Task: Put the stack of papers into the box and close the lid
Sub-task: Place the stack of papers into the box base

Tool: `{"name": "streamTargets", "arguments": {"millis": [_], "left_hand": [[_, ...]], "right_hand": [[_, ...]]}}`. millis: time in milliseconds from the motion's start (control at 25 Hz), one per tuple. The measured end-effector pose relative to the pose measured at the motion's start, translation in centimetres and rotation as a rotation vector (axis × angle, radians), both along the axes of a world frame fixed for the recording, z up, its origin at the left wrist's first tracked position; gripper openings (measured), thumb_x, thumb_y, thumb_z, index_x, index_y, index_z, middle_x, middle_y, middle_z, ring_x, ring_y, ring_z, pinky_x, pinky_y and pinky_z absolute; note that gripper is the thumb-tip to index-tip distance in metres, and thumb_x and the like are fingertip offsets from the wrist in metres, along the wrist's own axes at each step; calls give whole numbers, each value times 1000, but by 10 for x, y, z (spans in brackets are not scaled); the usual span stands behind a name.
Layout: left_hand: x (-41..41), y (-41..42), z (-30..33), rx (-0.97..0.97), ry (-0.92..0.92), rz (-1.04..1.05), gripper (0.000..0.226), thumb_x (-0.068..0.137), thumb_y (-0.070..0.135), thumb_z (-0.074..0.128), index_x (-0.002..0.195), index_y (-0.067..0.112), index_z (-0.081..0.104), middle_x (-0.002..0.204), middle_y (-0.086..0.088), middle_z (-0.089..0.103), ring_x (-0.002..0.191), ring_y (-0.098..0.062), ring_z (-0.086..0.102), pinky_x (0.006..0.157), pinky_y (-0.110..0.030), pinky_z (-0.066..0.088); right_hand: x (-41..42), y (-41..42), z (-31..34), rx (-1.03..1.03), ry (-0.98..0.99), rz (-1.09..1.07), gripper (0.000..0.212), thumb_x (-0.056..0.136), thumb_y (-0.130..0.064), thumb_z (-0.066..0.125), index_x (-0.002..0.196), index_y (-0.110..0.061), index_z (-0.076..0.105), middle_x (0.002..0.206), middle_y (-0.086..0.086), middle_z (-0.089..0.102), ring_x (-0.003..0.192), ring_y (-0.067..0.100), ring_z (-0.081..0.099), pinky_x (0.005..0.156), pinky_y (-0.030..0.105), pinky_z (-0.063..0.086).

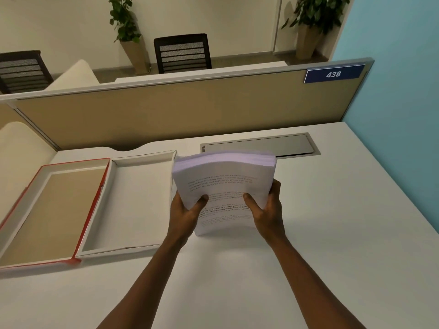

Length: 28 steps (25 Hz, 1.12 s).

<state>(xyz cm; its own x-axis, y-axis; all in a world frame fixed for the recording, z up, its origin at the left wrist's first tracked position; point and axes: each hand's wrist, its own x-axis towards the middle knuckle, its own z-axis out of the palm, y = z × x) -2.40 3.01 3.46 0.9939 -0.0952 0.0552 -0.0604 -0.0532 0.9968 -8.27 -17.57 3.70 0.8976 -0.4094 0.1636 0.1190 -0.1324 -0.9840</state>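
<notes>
A thick stack of printed white papers [223, 181] is held tilted above the white desk [320, 222], its near edge low and its far edge raised. My left hand [185, 213] grips the stack's lower left side, thumb on top. My right hand [267, 208] grips the lower right side the same way. To the left lies the open box: its white empty tray [133, 200] sits right beside the stack, and its red-edged lid [52, 210] lies flat open further left, brown inside.
A beige partition [178, 110] with a blue "438" sign [333, 73] closes the desk's far side. A grey cable hatch [261, 144] sits in the desk behind the papers. A blue wall [399, 115] runs along the right. Chairs and potted plants stand beyond.
</notes>
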Motion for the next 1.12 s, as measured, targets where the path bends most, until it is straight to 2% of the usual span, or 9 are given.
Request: {"name": "streamTargets", "arguments": {"millis": [280, 360, 480, 680, 800, 880, 960, 1040, 1120], "left_hand": [[-13, -7, -3, 12, -27, 48, 35, 87, 28, 72, 122, 28, 67, 112, 5, 74, 105, -24, 72, 82, -55, 63], [-19, -4, -7, 22, -37, 35, 35, 88, 29, 72, 122, 31, 66, 113, 7, 74, 107, -22, 71, 83, -54, 63], [-24, -2, -9, 43, -35, 2, 41, 87, 30, 72, 127, 27, 64, 116, 7, 73, 109, -22, 70, 86, -54, 62], [-29, -1, -8, 72, -52, 3, 37, 87, 32, 71, 124, 33, 65, 114, 13, 73, 107, -16, 70, 84, -45, 64], [-34, 1, -13, 91, -31, -9, 43, 87, 32, 71, 129, 30, 61, 114, 15, 72, 108, -13, 70, 84, -41, 64], [-34, 4, -15, 144, -27, -29, 48, 86, 33, 70, 132, 23, 60, 115, 15, 71, 107, -15, 70, 86, -39, 64], [-34, 8, -16, 209, -30, -44, 48, 85, 33, 68, 130, 19, 62, 115, 17, 70, 105, -12, 68, 89, -40, 63], [-35, 9, -16, 235, -38, -36, 40, 84, 30, 66, 124, 24, 64, 111, 23, 69, 102, -6, 68, 88, -35, 63], [-37, 11, -14, 225, -38, -12, 32, 84, 28, 66, 115, 36, 64, 102, 31, 70, 98, 0, 69, 80, -23, 63]], "right_hand": [[-7, 3, 3, 7, 20, -3, 31, 91, -30, 65, 108, -46, 46, 100, -21, 63, 98, -1, 63, 70, 21, 61], [-14, 3, 1, -4, 7, 2, 37, 91, -30, 66, 111, -53, 45, 101, -28, 61, 100, -3, 62, 70, 16, 59], [-23, 2, 1, -24, 15, 5, 52, 91, -25, 68, 117, -62, 41, 111, -24, 61, 105, -4, 61, 73, 13, 56], [-26, -2, 2, -27, 5, -5, 49, 88, -31, 68, 116, -62, 43, 106, -29, 62, 103, -2, 63, 70, 14, 57], [-34, -5, -6, -87, 35, 19, 63, 87, -25, 72, 121, -64, 37, 114, -23, 59, 106, -6, 60, 73, 10, 54], [-36, -12, -11, -128, 76, 52, 67, 86, -18, 73, 122, -62, 36, 114, -21, 57, 107, -10, 58, 73, 6, 52], [-35, -16, -15, -159, 119, 65, 60, 88, -15, 72, 121, -53, 39, 112, -18, 58, 104, -13, 58, 72, 1, 49], [-36, -17, -16, -178, 138, 40, 51, 89, -16, 70, 122, -44, 41, 110, -15, 59, 100, -9, 60, 71, 0, 48], [-38, -14, -19, -180, 124, 22, 47, 90, -18, 69, 120, -43, 44, 109, -19, 60, 99, -6, 61, 72, 1, 48]]}}
